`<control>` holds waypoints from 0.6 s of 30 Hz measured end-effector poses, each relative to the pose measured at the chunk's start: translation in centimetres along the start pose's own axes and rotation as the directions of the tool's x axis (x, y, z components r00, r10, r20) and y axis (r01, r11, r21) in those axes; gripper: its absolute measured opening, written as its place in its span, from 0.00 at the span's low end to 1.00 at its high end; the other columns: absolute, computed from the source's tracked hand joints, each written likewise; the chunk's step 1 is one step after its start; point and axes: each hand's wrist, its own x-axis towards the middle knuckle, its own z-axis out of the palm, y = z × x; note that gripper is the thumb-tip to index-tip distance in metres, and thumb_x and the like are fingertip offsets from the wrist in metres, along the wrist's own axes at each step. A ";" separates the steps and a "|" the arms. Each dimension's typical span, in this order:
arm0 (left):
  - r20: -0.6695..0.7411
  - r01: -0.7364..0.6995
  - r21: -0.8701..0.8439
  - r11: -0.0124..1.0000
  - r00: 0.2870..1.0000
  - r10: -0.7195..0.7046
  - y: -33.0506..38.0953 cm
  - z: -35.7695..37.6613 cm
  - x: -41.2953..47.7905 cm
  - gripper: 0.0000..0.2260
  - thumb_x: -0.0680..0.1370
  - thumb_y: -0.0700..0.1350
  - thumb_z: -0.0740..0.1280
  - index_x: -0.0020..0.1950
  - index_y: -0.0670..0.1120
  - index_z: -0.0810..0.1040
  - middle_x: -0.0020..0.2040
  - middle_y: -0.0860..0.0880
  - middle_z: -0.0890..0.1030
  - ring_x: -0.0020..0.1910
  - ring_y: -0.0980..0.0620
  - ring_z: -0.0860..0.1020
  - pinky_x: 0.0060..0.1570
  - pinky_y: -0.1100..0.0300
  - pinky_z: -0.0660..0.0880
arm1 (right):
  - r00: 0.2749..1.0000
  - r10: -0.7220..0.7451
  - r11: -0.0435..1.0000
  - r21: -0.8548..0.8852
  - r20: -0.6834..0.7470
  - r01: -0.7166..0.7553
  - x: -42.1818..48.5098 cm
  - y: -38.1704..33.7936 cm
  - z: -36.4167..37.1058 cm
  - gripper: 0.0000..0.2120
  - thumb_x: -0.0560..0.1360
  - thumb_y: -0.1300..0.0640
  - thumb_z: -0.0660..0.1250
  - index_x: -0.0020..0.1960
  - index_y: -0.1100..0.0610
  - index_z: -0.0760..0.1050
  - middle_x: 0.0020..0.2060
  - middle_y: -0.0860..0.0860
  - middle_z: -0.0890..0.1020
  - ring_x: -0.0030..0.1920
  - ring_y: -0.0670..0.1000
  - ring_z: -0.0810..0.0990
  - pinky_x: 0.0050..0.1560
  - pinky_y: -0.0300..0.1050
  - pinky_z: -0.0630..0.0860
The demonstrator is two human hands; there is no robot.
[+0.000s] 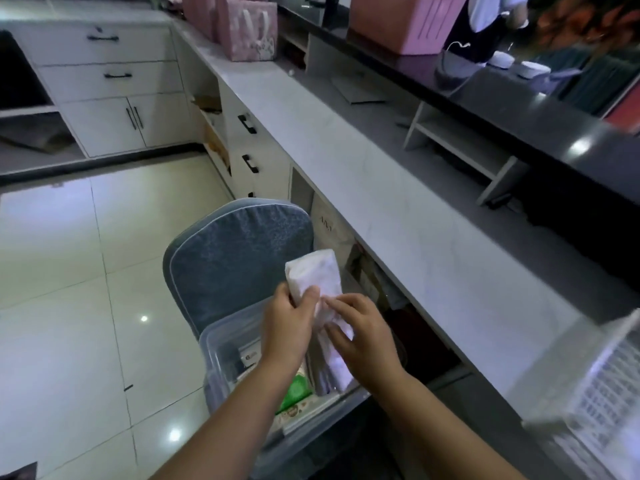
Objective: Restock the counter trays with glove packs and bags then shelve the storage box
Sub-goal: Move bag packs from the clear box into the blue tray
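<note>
A white plastic glove pack (317,271) is held up over a clear storage box (216,344) that rests on a blue cushioned chair (235,251). My left hand (287,323) grips the pack's lower left side. My right hand (360,330) pinches a second thin white pack (337,362) that hangs down into the box. The box holds more packs, one green (296,393). A white mesh counter tray (602,386) stands at the lower right on the pale counter (381,188).
Pink gift bags (251,27) stand far along the counter. A dark raised ledge (519,109) runs behind it with a small white shelf riser (460,140) below. Open cubbies with bags lie under the counter. White drawers line the far wall; glossy tile floor lies left.
</note>
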 end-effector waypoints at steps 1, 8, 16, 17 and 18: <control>0.024 -0.018 -0.001 1.000 1.000 0.018 0.4 0.8 -0.3 0.09 0.72 0.58 0.65 0.41 0.54 0.75 0.39 0.53 0.81 0.41 0.54 0.80 0.42 0.52 0.78 | 0.998 0.051 0.998 -0.026 -0.034 -0.052 -0.3 0.7 -1.1 0.21 0.71 0.56 0.70 0.63 0.53 0.75 0.53 0.51 0.79 0.53 0.50 0.77 0.47 0.43 0.76; 0.237 -0.090 -0.136 0.987 0.964 0.120 5.2 8.3 -4.6 0.05 0.75 0.54 0.66 0.44 0.54 0.78 0.39 0.53 0.83 0.38 0.58 0.81 0.35 0.65 0.75 | 0.875 0.458 0.747 0.466 0.155 -0.473 -4.2 4.8 -10.3 0.28 0.64 0.44 0.75 0.61 0.42 0.68 0.55 0.39 0.77 0.54 0.37 0.77 0.46 0.30 0.76; 0.400 -0.057 -0.252 0.966 0.903 0.157 11.0 20.9 -14.4 0.11 0.76 0.52 0.65 0.42 0.45 0.79 0.40 0.45 0.84 0.41 0.47 0.82 0.42 0.53 0.79 | 0.832 0.555 0.705 0.542 -0.020 -0.457 -13.9 8.7 -23.1 0.11 0.63 0.45 0.75 0.45 0.43 0.80 0.41 0.43 0.86 0.43 0.43 0.84 0.41 0.35 0.78; 0.425 -0.060 -0.264 0.963 0.889 0.171 11.6 22.9 -16.2 0.11 0.76 0.51 0.66 0.41 0.45 0.78 0.40 0.45 0.83 0.41 0.46 0.82 0.41 0.54 0.78 | 0.818 0.575 0.701 0.538 -0.038 -0.468 -15.7 9.4 -25.2 0.11 0.63 0.46 0.75 0.45 0.43 0.80 0.42 0.44 0.86 0.43 0.44 0.84 0.42 0.37 0.79; 0.462 -0.053 -0.274 0.960 0.869 0.179 12.2 24.8 -18.1 0.11 0.75 0.52 0.67 0.42 0.44 0.79 0.41 0.44 0.83 0.41 0.46 0.82 0.39 0.55 0.78 | 0.806 0.590 0.697 0.537 -0.051 -0.476 -17.5 10.2 -27.1 0.11 0.64 0.46 0.74 0.46 0.44 0.80 0.42 0.46 0.86 0.43 0.45 0.84 0.44 0.41 0.80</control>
